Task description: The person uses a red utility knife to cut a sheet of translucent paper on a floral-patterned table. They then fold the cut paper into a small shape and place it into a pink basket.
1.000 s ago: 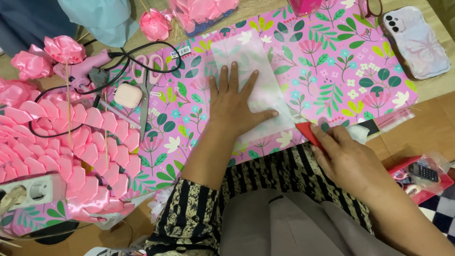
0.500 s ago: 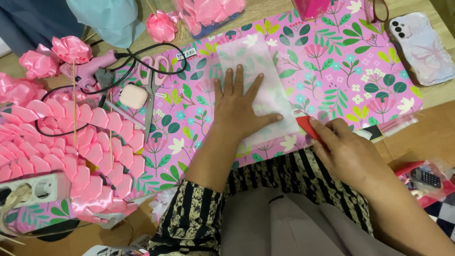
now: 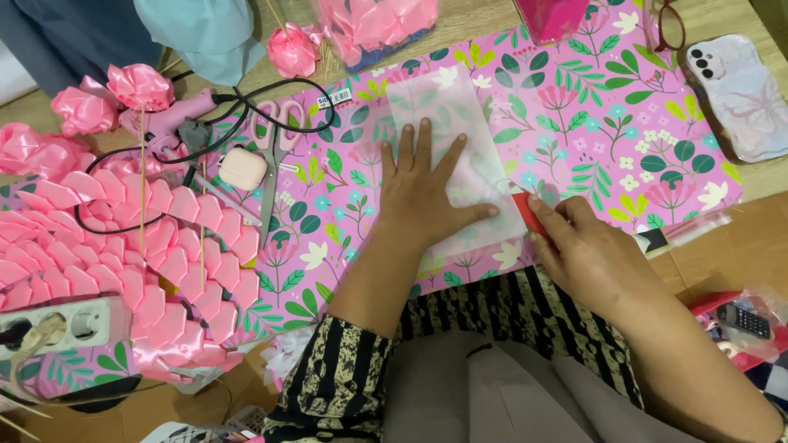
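Pressing a translucent white sheet (image 3: 447, 139) flat against the pink floral wrapping paper (image 3: 591, 139), the left hand (image 3: 423, 193) lies open, palm down, fingers spread over the sheet's lower half. The right hand (image 3: 587, 246) is closed around a small red tool (image 3: 525, 215), probably a cutter, whose tip meets the sheet's lower right edge, just beside the left thumb. The sheet lies lengthwise away from the person, near the middle of the wrapping paper. To work this step well, judging from the frame, the flat hand should bear down evenly so the sheet cannot creep, the thumb should stay clear of the tool's path, and the tool should follow the edge in one steady pass. To the left lie pink-handled scissors (image 3: 275, 156), a pink glue gun (image 3: 176, 119) with its black cord, a small earbud case (image 3: 242, 168), a mass of folded pink ribbon petals (image 3: 123, 246) and a white power strip (image 3: 61, 324). A phone (image 3: 743, 90) lies at upper right. Compared with the frame one second earlier, the left hand remains spread on the sheet in much the same place, while the right hand has drawn in closer, so the red tool now sits nearer the thumb.
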